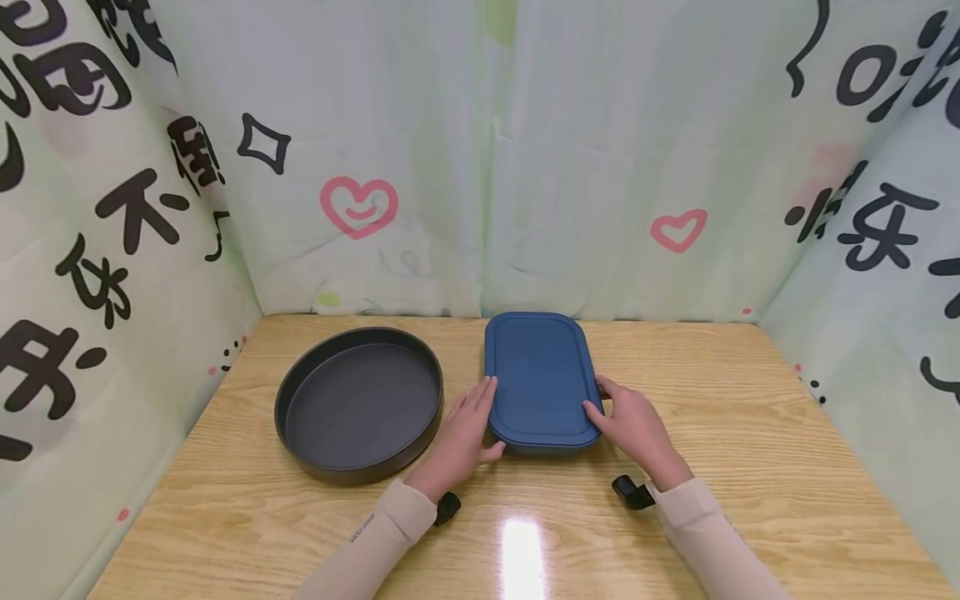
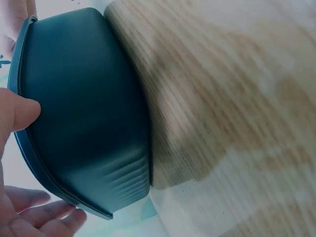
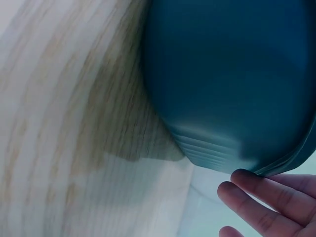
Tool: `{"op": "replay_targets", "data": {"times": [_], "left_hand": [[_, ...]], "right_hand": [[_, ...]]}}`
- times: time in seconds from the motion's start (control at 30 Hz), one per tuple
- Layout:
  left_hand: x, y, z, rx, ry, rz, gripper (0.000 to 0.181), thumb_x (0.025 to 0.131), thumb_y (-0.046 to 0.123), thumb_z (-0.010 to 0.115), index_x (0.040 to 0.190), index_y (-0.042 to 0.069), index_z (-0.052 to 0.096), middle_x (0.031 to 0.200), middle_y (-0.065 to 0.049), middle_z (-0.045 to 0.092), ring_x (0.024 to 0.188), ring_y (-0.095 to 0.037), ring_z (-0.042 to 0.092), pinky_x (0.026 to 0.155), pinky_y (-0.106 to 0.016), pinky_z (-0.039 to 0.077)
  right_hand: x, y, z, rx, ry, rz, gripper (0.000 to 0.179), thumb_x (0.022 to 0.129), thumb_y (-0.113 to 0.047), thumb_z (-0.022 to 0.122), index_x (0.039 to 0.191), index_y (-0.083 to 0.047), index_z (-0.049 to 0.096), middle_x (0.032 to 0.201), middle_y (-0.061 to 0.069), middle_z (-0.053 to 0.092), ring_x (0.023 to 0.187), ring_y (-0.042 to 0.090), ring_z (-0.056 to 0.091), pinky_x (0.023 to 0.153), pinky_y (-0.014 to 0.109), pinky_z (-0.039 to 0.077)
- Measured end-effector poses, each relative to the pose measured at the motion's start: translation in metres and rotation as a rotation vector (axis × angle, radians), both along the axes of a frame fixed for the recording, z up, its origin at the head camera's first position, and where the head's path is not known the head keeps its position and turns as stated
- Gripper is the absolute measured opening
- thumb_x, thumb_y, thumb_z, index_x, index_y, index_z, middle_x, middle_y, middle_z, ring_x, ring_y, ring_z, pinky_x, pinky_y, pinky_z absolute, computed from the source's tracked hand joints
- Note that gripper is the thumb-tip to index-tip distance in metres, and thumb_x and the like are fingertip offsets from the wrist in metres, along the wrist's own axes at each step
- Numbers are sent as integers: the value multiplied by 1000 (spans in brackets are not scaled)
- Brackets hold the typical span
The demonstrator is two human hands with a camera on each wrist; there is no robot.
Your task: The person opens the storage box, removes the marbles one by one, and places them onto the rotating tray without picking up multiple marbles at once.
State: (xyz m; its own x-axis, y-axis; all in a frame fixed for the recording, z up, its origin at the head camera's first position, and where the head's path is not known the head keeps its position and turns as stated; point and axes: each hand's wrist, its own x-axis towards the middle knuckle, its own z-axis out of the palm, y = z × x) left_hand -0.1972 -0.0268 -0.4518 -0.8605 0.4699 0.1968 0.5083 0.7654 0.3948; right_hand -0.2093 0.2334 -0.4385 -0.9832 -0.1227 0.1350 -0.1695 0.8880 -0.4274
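To the right of the round pan (image 1: 360, 417), the extended fingers of the left hand (image 1: 463, 429), nearer the pan, and the right hand (image 1: 637, 425) touch opposite long sides of the blue lidded box (image 1: 540, 383), its long axis running front to back.

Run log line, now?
blue box: lidded, on table | left hand: touching left side | right hand: touching right side | pan: left of box

A person's left hand (image 1: 463, 435) and right hand (image 1: 637, 427) touch opposite sides of a blue lidded container (image 1: 542, 380) on a wood-grain table (image 1: 720, 400), beside a round dark pan (image 1: 362, 407), before a heart-printed curtain (image 1: 450, 158).
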Motion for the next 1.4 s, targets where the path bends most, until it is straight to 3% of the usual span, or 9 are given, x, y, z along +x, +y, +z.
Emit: {"op": "replay_targets", "data": {"times": [0.13,0.3,0.47,0.6,0.77,0.97,1.17,1.4], "left_hand": [[0,-1,-2,2,-75,47,91,84,30,70,148,-4,15,154,-19,23,143,-29,25,113,-48,28],[-2,-3,-5,26,-160,88,91,85,36,68,147,-6,16,154,-22,21,143,-34,23,114,-51,24],[-5,-4,-7,17,-181,104,93,83,42,68,147,-5,20,153,-22,23,143,-34,23,114,-51,23],[-9,-4,-11,-8,-204,116,95,81,45,69,147,-3,21,154,-20,22,144,-33,22,115,-50,21],[-14,-3,-16,-41,-229,137,99,79,52,68,149,2,19,157,-14,18,145,-30,18,117,-48,18],[-16,-1,-20,-90,-213,138,103,78,60,64,150,4,16,158,-11,18,146,-29,17,117,-47,17],[-19,0,-20,-129,-203,127,105,77,64,62,150,4,16,157,-12,18,146,-29,16,117,-48,17],[-19,1,-21,-130,-228,123,105,78,64,62,151,5,13,158,-11,17,146,-29,15,117,-48,16]], "right_hand": [[-1,0,0,8,7,7,54,91,-23,60,131,10,47,111,25,65,91,35,65,73,44,52],[-1,-1,0,35,8,10,53,91,-23,59,131,10,47,113,25,65,93,36,65,74,45,52],[-2,-3,1,121,35,14,54,91,-23,59,131,11,46,121,28,59,105,41,61,84,50,51],[-2,-9,5,221,103,45,55,90,-23,60,130,11,47,127,30,55,115,43,54,93,53,46],[0,-17,10,301,181,98,56,88,-24,64,130,9,49,130,27,52,120,41,51,96,52,44],[3,-31,18,364,303,211,55,85,-26,68,127,7,53,128,23,56,117,36,55,94,49,46],[10,-45,21,397,411,378,57,82,-32,70,125,4,57,128,19,58,119,32,55,96,49,46],[17,-53,16,451,434,533,59,81,-40,70,123,0,60,127,15,61,118,28,58,97,45,47]]}}
